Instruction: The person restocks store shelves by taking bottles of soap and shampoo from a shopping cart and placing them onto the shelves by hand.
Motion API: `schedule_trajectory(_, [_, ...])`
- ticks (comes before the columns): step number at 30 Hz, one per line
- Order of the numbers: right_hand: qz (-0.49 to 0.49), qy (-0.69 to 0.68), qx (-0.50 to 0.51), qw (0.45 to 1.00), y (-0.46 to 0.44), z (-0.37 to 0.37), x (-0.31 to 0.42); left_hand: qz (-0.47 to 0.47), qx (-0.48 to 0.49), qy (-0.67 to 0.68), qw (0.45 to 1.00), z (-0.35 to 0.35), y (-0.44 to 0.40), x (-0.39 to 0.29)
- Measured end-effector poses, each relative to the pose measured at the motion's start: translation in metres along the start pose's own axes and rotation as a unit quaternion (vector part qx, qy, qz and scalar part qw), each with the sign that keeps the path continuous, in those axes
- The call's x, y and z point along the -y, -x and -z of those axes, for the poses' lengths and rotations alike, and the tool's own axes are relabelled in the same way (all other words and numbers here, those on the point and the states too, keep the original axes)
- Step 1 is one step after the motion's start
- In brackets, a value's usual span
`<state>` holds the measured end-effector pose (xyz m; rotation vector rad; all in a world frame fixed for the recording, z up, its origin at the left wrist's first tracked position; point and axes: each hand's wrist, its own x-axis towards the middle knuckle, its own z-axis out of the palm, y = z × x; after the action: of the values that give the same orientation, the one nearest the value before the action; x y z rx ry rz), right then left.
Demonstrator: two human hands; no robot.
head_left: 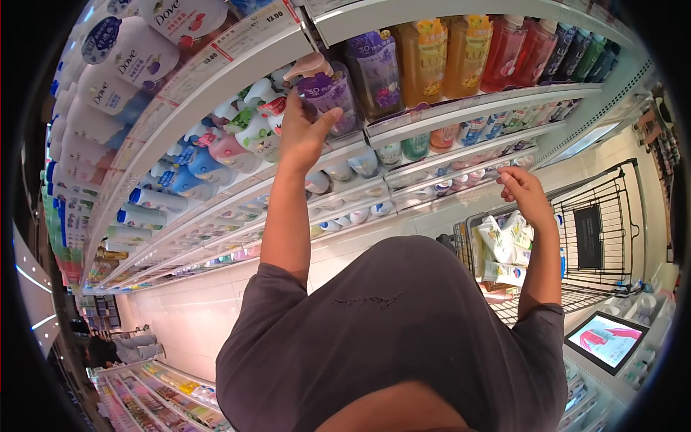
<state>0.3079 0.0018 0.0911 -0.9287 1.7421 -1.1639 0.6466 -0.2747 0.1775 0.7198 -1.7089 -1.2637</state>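
Note:
My left hand [306,133] is raised to the shelf and closed on a purple pump bottle [332,90] with a pinkish pump top. The thumb lies across the bottle's front, and the other fingers are at its left side. To the right of it stands another purple bottle [374,72], followed by yellow bottles [423,65] and red bottles [504,54]. My right hand [524,191] hangs in the air between the lower shelves and the cart, its fingers curled in with nothing visible in them.
A wire shopping cart [615,230] stands at the right, with white bottles [504,237] inside. White Dove bottles [137,54] fill the shelf at upper left. A lit screen [606,342] is at lower right. Another person [119,351] is far down the aisle.

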Motion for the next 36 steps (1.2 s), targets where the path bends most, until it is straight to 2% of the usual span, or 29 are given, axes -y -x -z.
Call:
schedule_trajectory(3, [-0.025,0.000,-0.006,1.000,-0.001,-0.001,-0.009,0.003,-0.032,-0.017,0.999,-0.004,-0.001,0.002])
schedule_trajectory(6, [-0.029,-0.018,-0.015,0.999,-0.002,-0.005,-0.016,-0.034,-0.048,-0.049,0.997,-0.005,-0.006,-0.002])
schedule_trajectory(8, [-0.033,-0.017,-0.011,0.999,-0.002,-0.007,-0.019,-0.089,-0.052,-0.016,0.995,-0.006,-0.009,-0.008])
schedule_trajectory(12, [-0.055,-0.010,-0.006,0.998,-0.001,-0.014,-0.031,-0.130,-0.087,-0.001,0.988,-0.004,-0.017,-0.014])
schedule_trajectory(14, [-0.061,-0.014,-0.006,0.998,0.000,-0.017,-0.038,-0.073,-0.096,-0.165,0.979,-0.001,-0.015,-0.031])
schedule_trajectory(15, [-0.064,-0.018,-0.007,0.998,0.001,-0.018,-0.042,-0.073,-0.096,-0.165,0.979,-0.002,-0.015,-0.041])
schedule_trajectory(17, [-0.068,-0.023,-0.006,0.997,0.003,-0.020,-0.051,-0.058,-0.098,-0.353,0.929,-0.001,-0.014,-0.057])
schedule_trajectory(20, [-0.092,-0.008,0.000,0.996,0.006,-0.024,-0.080,-0.020,-0.098,-0.407,0.908,0.006,-0.021,-0.056])
schedule_trajectory(21, [-0.111,0.031,0.009,0.993,0.005,-0.025,-0.098,-0.020,-0.098,-0.407,0.908,0.005,-0.021,-0.059])
schedule_trajectory(23, [-0.129,0.071,0.018,0.989,0.003,-0.029,-0.141,0.057,-0.086,-0.388,0.916,0.002,-0.020,-0.069])
schedule_trajectory(25, [-0.107,0.243,0.001,0.964,0.006,-0.035,-0.172,0.068,-0.077,-0.366,0.925,0.000,-0.020,-0.074])
schedule_trajectory(27, [-0.128,0.331,0.015,0.935,0.016,-0.046,-0.189,0.079,-0.069,-0.344,0.933,0.002,-0.021,-0.072])
schedule_trajectory(28, [-0.145,0.364,0.026,0.920,0.021,-0.053,-0.193,0.056,-0.071,-0.346,0.934,0.005,-0.023,-0.065])
schedule_trajectory(32, [-0.216,0.375,0.121,0.893,0.040,-0.082,-0.198,0.015,-0.073,-0.340,0.937,0.007,-0.023,-0.059])
schedule_trajectory(36, [-0.191,0.401,0.083,0.892,0.047,-0.099,-0.233,0.056,-0.070,-0.329,0.940,0.008,-0.022,-0.060])
